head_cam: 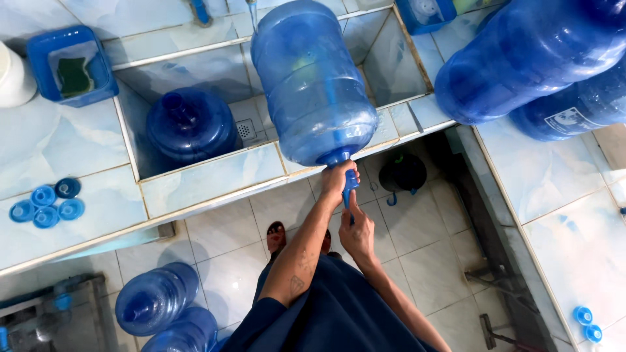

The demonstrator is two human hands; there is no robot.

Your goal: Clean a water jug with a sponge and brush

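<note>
Big blue translucent plastic water jug lies tilted over the tiled sink rim; left hand grips its neck, right hand holds a blue brush handle just below.

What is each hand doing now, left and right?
Left hand: closed around the neck of the big blue water jug.
Right hand: closed on a blue handle entering the neck.

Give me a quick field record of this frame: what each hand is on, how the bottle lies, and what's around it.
left hand: wrapped around the neck of the big blue bottle
right hand: grip closed on a blue handle running into the bottle's mouth
bottle pose: on its side, across the tiled basin's rim, mouth towards the person
in basin: second blue bottle, upright
left counter: loose blue caps
floor: more bottles
</note>
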